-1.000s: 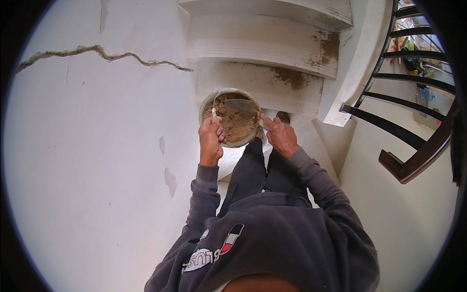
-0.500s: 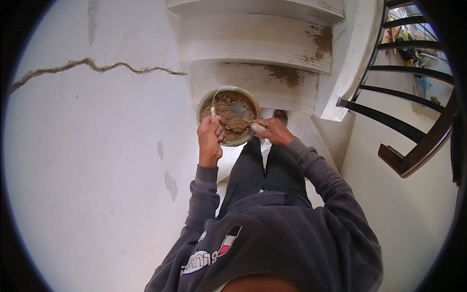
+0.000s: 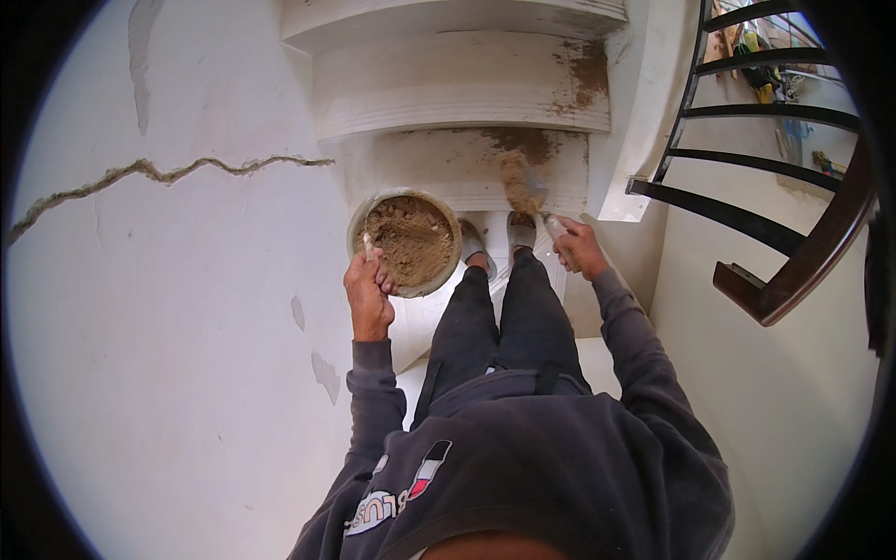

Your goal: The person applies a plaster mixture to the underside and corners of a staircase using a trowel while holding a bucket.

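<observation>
A round bucket (image 3: 451,210) hangs from the handle gripped by my left hand (image 3: 371,291), close to the white wall. Brown, crumbly mortar (image 3: 411,243) fills much of it, with a scooped hollow in the middle. My right hand (image 3: 581,248) is closed round the handle of a trowel (image 3: 534,187), held out to the right of the bucket above the stair. A heap of mortar lies on the trowel's blade and hides part of it. Bucket and trowel are apart.
A jagged crack (image 3: 187,172) runs across the wall (image 3: 168,355) on the left. White stair steps (image 3: 448,84) with brown stains rise ahead. At the right stands a dark railing (image 3: 733,219) with a wooden handrail (image 3: 831,252). My sandalled feet (image 3: 521,231) are on the stairs below.
My right hand has lifted the trowel out of the bucket and carried it right, loaded with mortar. The bucket and my left hand appear slightly further left and lower.
</observation>
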The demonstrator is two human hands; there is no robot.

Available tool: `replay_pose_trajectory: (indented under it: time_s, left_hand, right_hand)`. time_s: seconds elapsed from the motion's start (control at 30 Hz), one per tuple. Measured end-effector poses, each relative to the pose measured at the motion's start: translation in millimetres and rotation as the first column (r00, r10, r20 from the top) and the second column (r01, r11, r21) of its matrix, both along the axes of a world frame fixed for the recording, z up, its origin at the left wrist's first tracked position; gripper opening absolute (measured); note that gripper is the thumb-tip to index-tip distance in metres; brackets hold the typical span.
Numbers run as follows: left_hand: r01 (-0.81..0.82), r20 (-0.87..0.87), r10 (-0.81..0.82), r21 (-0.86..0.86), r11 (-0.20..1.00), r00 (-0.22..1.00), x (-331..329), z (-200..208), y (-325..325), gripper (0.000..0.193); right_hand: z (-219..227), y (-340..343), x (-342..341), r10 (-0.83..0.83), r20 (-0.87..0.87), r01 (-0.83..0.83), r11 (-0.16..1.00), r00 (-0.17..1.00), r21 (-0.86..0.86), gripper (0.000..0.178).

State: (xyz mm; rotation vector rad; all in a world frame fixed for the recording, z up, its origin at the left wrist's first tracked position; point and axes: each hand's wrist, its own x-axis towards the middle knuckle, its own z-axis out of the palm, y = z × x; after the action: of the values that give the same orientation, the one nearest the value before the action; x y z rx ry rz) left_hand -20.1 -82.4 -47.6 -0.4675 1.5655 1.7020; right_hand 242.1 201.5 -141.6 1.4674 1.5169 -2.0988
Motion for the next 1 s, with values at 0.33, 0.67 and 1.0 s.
replay_pose_trajectory:
  time_s: [0.33,0.67,1.0]
  left_hand:
    - [-0.038,0.013,0.038,-0.053,0.998,0.999,1.5,4.5,-22.6,0.015]
    - [-0.047,0.017,0.048,-0.073,0.996,0.999,5.9,2.1,-59.4,0.019]
    - [-0.121,0.036,0.125,-0.104,0.987,0.992,10.6,-8.5,-97.5,0.017]
  right_hand:
    - [-38.5,52.3,52.8,-0.358,0.131,0.371,0.925,0.924,-0.087,0.055]
    - [-50.5,42.5,74.5,-0.434,0.1,0.444,0.889,0.895,-0.114,0.053]
    - [-59.9,34.4,71.7,-0.474,0.112,0.483,0.871,0.874,-0.087,0.049]
